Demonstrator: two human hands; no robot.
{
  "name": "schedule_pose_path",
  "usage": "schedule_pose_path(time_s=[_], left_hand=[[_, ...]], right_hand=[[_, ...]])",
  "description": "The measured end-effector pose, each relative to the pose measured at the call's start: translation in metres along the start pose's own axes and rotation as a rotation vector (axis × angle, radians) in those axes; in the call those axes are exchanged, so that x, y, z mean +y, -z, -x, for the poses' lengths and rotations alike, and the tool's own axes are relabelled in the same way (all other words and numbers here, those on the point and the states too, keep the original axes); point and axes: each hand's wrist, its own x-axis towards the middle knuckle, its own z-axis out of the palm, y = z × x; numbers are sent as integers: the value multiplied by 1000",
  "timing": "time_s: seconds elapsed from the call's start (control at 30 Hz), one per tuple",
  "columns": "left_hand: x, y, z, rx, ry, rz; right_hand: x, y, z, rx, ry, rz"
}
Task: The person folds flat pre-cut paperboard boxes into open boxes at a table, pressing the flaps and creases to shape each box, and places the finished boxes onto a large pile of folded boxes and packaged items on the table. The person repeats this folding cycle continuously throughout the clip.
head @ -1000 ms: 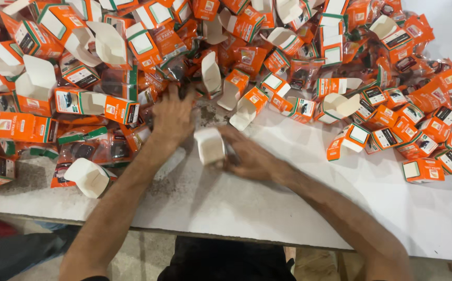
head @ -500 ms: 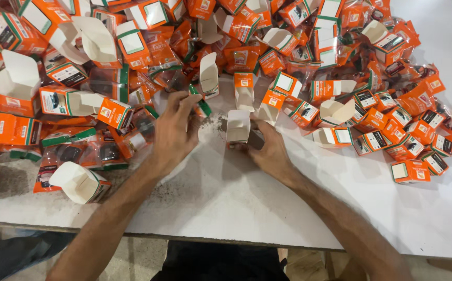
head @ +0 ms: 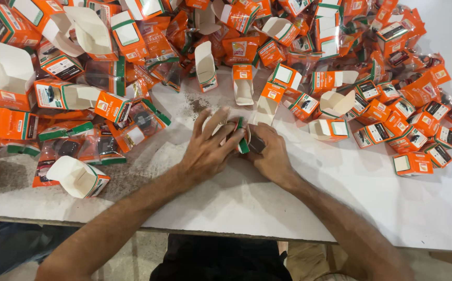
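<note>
Half a second ago the left hand (head: 208, 148) was spread beside a small white-and-orange carton held upright by the right hand (head: 270, 153); a second ago that carton stood open-topped between them, nearer the person. Now both hands have closed in together over it, and the small carton (head: 241, 136) lies low between the palms, only a strip of its green, white and orange edge showing, with a dark part (head: 256, 144) just beside it under the right fingers. The left hand's fingers are fanned over the carton's left side, pressing on it; the right hand is curled narrow around its right side. The view has also tipped down, so the pile sits farther up than before.

The carton is on the white desk (head: 299, 208), near the middle, just on the near side of the heap.

Counts: two hands and one carton between them. Three open cartons stand upright just beyond the hands: one white-flapped (head: 205, 65), one orange-topped (head: 243, 83), one leaning (head: 267, 104). One open carton lies on its side, alone at the near left (head: 77, 177). The rest of the orange cartons and clear packets (head: 142, 117), spread from far left to far right, are too many and too overlapped to count.
</note>
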Motion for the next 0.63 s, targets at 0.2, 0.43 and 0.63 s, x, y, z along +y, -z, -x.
schedule_pose_path(time_s=[0.2, 0.43, 0.63], left_hand=[[16, -9, -24, 95, 329, 97], [3, -17, -26, -107, 985, 701], [-10, -50, -12, -18, 994, 759]], right_hand=[[-12, 4, -2, -13, -49, -22], [-12, 4, 2, 11, 12, 45], [-8, -7, 11, -108, -271, -431]])
